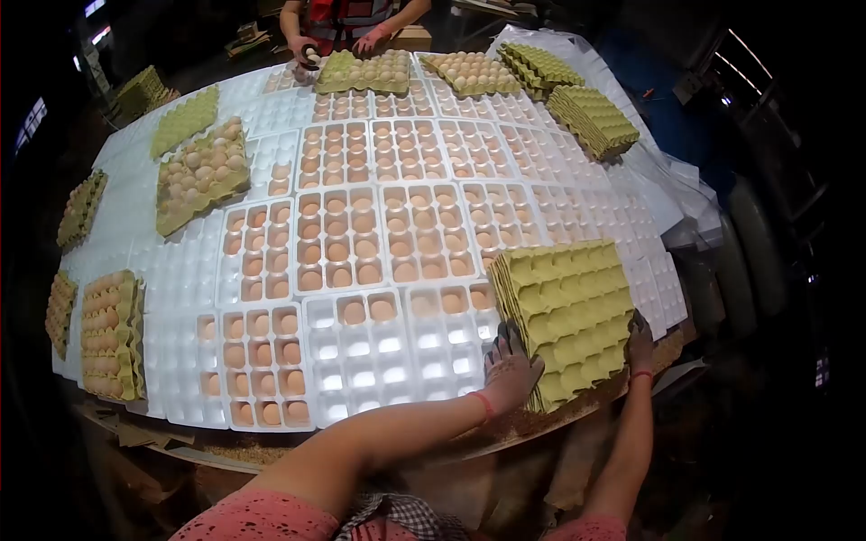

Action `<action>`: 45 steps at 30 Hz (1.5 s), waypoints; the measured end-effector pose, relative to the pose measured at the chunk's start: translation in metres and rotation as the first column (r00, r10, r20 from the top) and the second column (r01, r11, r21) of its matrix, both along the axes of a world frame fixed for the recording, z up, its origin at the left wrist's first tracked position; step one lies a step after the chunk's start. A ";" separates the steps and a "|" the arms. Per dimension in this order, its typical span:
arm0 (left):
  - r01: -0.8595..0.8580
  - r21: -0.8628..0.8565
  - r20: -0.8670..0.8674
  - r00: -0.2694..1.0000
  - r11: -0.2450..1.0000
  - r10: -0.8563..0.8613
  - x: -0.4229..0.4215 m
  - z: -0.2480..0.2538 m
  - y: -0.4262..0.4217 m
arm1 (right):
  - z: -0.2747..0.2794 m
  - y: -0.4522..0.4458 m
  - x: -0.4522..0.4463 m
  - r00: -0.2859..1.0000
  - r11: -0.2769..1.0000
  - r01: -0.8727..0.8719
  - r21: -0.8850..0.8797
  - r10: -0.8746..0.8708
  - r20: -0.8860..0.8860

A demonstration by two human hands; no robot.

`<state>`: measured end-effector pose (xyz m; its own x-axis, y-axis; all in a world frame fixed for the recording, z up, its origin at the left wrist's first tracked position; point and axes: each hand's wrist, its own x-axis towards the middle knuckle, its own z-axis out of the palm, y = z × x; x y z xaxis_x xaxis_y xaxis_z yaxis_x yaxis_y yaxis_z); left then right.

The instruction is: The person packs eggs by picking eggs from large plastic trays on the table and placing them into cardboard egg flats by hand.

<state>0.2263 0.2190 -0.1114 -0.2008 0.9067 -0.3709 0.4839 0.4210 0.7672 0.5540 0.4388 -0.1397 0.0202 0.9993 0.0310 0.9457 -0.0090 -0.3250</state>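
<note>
Yellow-green pulp makes up the tray stack (577, 316) at the near right of the desk (239, 453), and from my seat I see the grip is two-handed: left hand (512, 371) clasping its left edge, right hand (640, 347) its right. I'd judge even, gentle pressure from both sides best, keeping the layers aligned and the left edge off the eggs (480, 298) in the white trays (359, 365) beside it.
</note>
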 end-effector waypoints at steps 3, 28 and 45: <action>0.026 0.049 0.097 0.995 0.998 -0.030 0.004 -0.023 -0.003 | 0.062 -0.037 -0.046 0.939 0.998 -0.049 0.031 0.036 0.343; -0.955 0.167 0.849 0.012 -0.247 0.529 -0.525 -0.014 -0.638 | 0.110 -0.458 -0.806 -0.131 -0.016 -0.889 0.457 0.967 -0.221; -0.895 0.444 0.692 0.370 0.039 0.620 -0.539 0.066 -0.621 | 0.132 -0.495 -0.934 0.119 0.067 -0.991 -0.112 0.817 -0.564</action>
<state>-0.3123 -0.4022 -0.0449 -0.9781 0.2016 0.0528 -0.0070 -0.2848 0.9586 -0.3800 -0.0559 -0.0079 -0.9900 0.1015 -0.0977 0.1388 0.5865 -0.7980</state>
